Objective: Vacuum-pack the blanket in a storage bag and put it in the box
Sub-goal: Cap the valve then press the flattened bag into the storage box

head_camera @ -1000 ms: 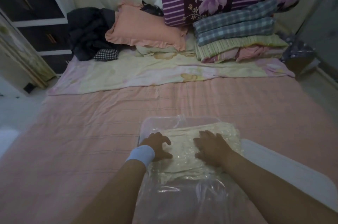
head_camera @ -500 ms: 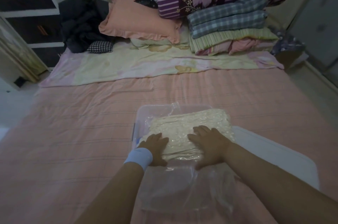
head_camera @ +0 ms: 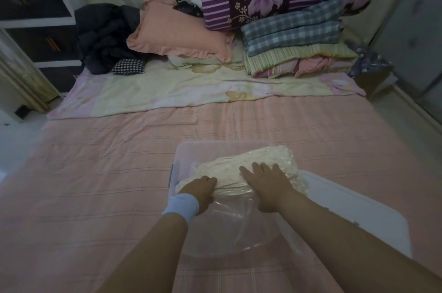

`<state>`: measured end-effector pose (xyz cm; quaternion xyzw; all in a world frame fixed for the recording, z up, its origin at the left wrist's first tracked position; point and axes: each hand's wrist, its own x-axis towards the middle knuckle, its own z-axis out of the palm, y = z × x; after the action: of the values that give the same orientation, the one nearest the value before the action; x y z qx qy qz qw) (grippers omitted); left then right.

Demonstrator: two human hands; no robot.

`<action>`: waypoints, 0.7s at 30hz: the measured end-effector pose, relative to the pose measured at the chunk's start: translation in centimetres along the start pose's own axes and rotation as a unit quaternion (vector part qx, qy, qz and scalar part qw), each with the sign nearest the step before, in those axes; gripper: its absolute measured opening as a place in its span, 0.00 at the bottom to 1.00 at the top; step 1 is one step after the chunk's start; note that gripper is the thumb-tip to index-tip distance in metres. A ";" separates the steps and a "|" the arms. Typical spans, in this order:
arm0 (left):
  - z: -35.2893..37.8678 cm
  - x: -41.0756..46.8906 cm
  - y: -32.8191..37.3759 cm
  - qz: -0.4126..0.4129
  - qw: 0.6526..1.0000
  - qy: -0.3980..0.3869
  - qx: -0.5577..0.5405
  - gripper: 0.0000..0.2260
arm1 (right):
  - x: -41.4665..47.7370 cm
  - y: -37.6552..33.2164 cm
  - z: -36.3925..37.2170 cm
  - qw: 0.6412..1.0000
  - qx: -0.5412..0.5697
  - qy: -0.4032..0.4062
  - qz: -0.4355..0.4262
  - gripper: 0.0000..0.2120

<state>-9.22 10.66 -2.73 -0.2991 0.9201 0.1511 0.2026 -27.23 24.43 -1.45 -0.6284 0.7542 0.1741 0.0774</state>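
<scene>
A cream blanket (head_camera: pixel 260 160) packed flat inside a clear storage bag (head_camera: pixel 239 223) lies in a clear plastic box (head_camera: pixel 191 149) on the pink bed. The bag's empty end hangs over the box's near edge. My left hand (head_camera: pixel 199 191), with a pale blue wristband, curls over the pack's near left edge. My right hand (head_camera: pixel 267 184) lies flat on top of the pack, fingers spread, pressing down. The pack sits tilted, its right side higher than the box rim.
A white box lid (head_camera: pixel 354 216) lies on the bed just right of the box. Folded quilts (head_camera: pixel 294 37), a peach pillow (head_camera: pixel 177 32) and dark clothes (head_camera: pixel 105 37) are piled at the headboard. A drawer unit (head_camera: pixel 35 18) stands at the left.
The pack has slid further into the box. My left hand moved from the top to the pack's near left edge and curled around it; my right hand stays flat on top.
</scene>
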 end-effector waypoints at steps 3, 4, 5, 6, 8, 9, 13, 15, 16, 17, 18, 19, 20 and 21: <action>-2.2 -0.2 -0.2 0.003 1.000 0.027 -0.001 0.22 | 0.3 0.8 -1.9 0.999 -0.009 0.031 0.015 0.36; -3.2 -0.3 -0.1 0.006 0.999 0.046 -0.001 0.22 | 0.4 1.2 -2.6 0.999 -0.010 0.050 0.018 0.31; -4.4 -0.5 -0.1 0.009 0.998 0.068 0.001 0.21 | 0.4 1.6 -3.4 0.997 -0.005 0.068 0.021 0.27; -5.6 -0.6 0.0 0.014 0.996 0.091 0.004 0.22 | 0.5 2.2 -4.2 0.996 0.006 0.084 0.023 0.25; -8.0 -0.9 0.0 0.023 0.994 0.107 0.016 0.27 | 0.7 3.3 -5.6 0.992 0.025 0.121 0.028 0.22; -8.9 -1.0 -0.1 0.026 0.994 0.104 0.034 0.33 | 1.0 3.8 -6.3 0.989 0.026 0.142 0.029 0.21; -11.5 -1.6 -0.4 -0.008 0.989 0.097 0.110 0.44 | 1.4 4.8 -9.7 0.980 -0.010 0.198 0.025 0.19; -13.0 -1.7 -0.5 -0.030 0.983 0.140 0.111 0.37 | 1.4 5.1 -11.5 0.970 -0.028 0.239 0.025 0.19; -13.8 -1.7 -0.7 -0.032 0.976 0.178 0.120 0.33 | 1.4 5.3 -12.4 0.965 -0.034 0.258 0.029 0.19; -14.6 -1.8 -0.8 -0.034 0.967 0.219 0.127 0.30 | 1.5 5.5 -13.2 0.960 -0.032 0.276 0.034 0.19; -15.4 -1.9 -1.0 -0.036 0.956 0.263 0.123 0.28 | 1.6 5.7 -13.9 0.955 -0.026 0.292 0.040 0.20; -16.2 -2.0 -1.2 -0.035 0.945 0.305 0.112 0.28 | 1.6 5.9 -14.6 0.951 -0.019 0.304 0.045 0.20; -16.8 -2.1 -1.4 -0.028 0.935 0.340 0.101 0.27 | 1.6 6.1 -15.3 0.948 -0.013 0.314 0.052 0.21; -17.5 -2.0 -1.6 -0.016 0.922 0.376 0.095 0.27 | 1.7 6.3 -15.8 0.944 -0.011 0.325 0.059 0.21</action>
<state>-11.70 3.41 13.24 -0.3281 0.9337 -0.0643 -0.1282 -32.10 18.14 13.71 -0.6058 0.7722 -0.0275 -0.1896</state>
